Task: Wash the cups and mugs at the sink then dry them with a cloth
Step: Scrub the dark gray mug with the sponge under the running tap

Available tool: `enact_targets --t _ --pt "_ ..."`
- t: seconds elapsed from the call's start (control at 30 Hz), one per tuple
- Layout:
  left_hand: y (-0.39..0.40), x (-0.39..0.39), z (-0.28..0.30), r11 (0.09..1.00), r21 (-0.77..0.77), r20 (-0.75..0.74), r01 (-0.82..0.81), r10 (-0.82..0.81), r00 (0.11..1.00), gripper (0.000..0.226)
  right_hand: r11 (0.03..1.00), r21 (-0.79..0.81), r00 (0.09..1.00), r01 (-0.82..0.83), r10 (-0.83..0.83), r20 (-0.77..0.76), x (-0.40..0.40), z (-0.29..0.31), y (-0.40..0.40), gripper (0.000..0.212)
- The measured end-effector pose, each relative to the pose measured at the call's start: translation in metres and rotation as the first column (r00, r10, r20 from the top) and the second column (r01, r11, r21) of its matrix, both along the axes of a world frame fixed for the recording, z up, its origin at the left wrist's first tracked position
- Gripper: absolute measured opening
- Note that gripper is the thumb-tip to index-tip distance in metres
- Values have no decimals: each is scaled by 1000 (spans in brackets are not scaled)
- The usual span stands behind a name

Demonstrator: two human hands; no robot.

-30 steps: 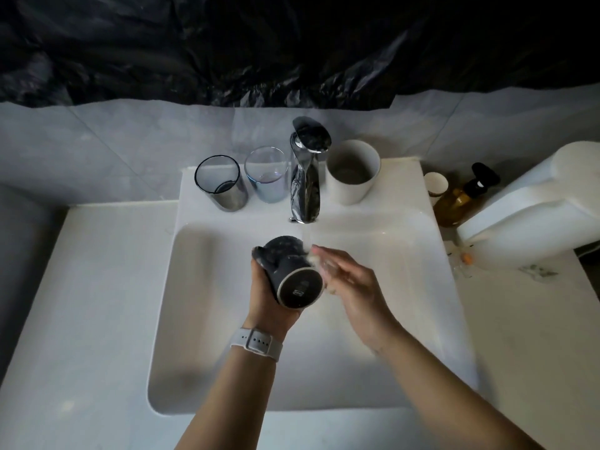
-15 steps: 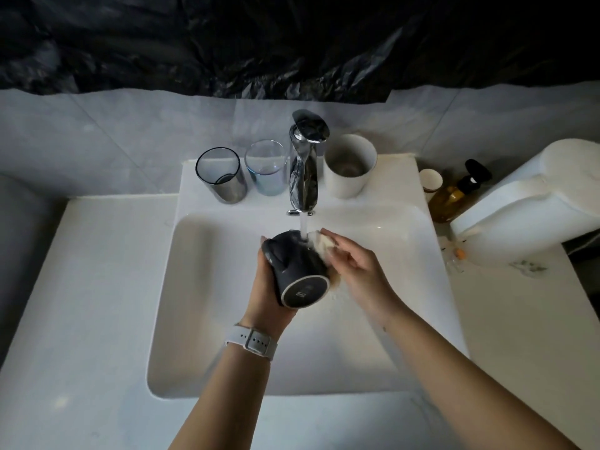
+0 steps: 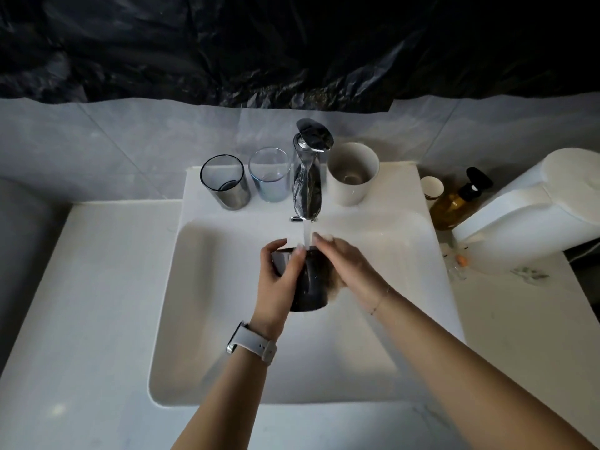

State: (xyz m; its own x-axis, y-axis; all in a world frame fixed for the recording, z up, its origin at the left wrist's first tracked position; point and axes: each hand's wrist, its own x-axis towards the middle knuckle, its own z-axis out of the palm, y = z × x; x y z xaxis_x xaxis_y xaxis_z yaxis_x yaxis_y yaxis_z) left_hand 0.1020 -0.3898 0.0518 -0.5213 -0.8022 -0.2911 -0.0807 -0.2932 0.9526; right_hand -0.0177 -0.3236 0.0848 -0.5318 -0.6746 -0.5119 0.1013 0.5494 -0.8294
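My left hand (image 3: 281,280) grips a dark mug (image 3: 310,287) over the white sink basin (image 3: 207,303), its mouth turned up under the stream of water from the chrome faucet (image 3: 308,177). My right hand (image 3: 349,267) lies against the mug's right side with its fingers stretched along it; its motion is blurred. On the ledge behind the basin stand a smoky grey glass (image 3: 225,181), a clear bluish glass (image 3: 269,178) and a white cup (image 3: 352,172).
A small white cup (image 3: 431,187) and an amber pump bottle (image 3: 454,203) stand right of the sink. A large white appliance (image 3: 532,206) fills the right counter. Small scraps (image 3: 459,259) lie beside it. Black plastic sheeting covers the wall above.
The mug has turned from base-toward-me to mouth-up under the running water. My right hand slid from the rim down along the mug's right side.
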Motion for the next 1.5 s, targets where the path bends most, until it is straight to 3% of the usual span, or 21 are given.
enact_targets --t 0.1,0.2,0.27,0.37,0.47,0.53,0.6,0.7,0.8,0.87,0.93,1.03,1.1,1.13,1.2,1.27,1.3,1.33,1.4,1.47,1.5 --pt "-14 10 -7 930 -267 116 252 -228 967 71 989 106 942 -102 62 329 -4 -4 7 20" --pt "-22 17 -12 829 -393 220 398 -336 916 82 988 136 973 -75 43 226 -8 -20 4 17" --pt "-21 19 -10 869 -380 108 317 -298 948 73 997 74 995 -25 18 96 -1 -25 1 15" --pt "-18 18 -17 999 49 -29 -22 24 999 43 995 -8 994 104 -103 39 12 -32 -1 10" --pt "-19 16 -21 792 605 -64 -78 146 987 46 980 -91 984 176 -177 2 18 -31 -3 12" --pt "-22 14 -16 597 802 -135 4 175 975 47 968 -175 983 181 -186 -10 18 -29 -2 10" --pt "-23 8 -7 483 873 -164 75 143 976 48 960 -236 983 150 -171 -71 17 -23 0 7" --pt "-20 -7 -4 522 848 -136 89 51 989 50 955 -283 946 85 -167 -279 9 -9 10 23" --pt "-20 -22 -7 569 821 -83 49 34 996 45 916 -401 959 27 -137 -248 -2 21 24 22" --pt "-18 -29 -8 599 799 -77 54 14 997 36 905 -303 860 -299 118 -496 -13 29 28 30" --pt "-14 -35 -6 627 772 -121 104 -16 993 38 832 -6 637 -555 420 -647 -24 28 20 27" --pt "-8 -41 0 654 749 -113 103 -28 993 35 714 324 425 -621 654 -626 -30 27 -3 18" --pt "-10 -42 0 647 759 -106 76 7 994 31 709 413 410 -571 682 -605 -28 23 -14 16" --pt "-12 -41 -1 650 757 -95 62 16 995 32 734 414 467 -539 669 -578 -27 14 -17 11" --pt "-18 -38 -6 688 725 -52 26 18 998 34 824 306 736 -477 564 -373 -20 -3 -22 10" --pt "-22 -35 -8 723 691 -25 15 3 1000 33 982 39 979 -186 182 88 -11 -5 -23 12" --pt "-23 -35 -8 726 688 -22 21 -8 1000 32 997 24 926 79 -82 370 -9 0 -26 17" --pt "-22 -36 -8 722 692 -15 27 -22 1000 32 945 96 740 314 -306 598 -10 3 -29 24" --pt "-15 -36 -7 704 709 -1 34 -46 999 35 770 257 352 583 -525 775 -13 4 -32 33" --pt "-9 -34 -11 701 713 9 33 -56 998 34 808 262 371 527 -496 785 -10 6 -30 29" --pt "-9 -34 -12 703 710 10 34 -59 998 32 893 204 552 401 -414 724 -8 7 -25 27"
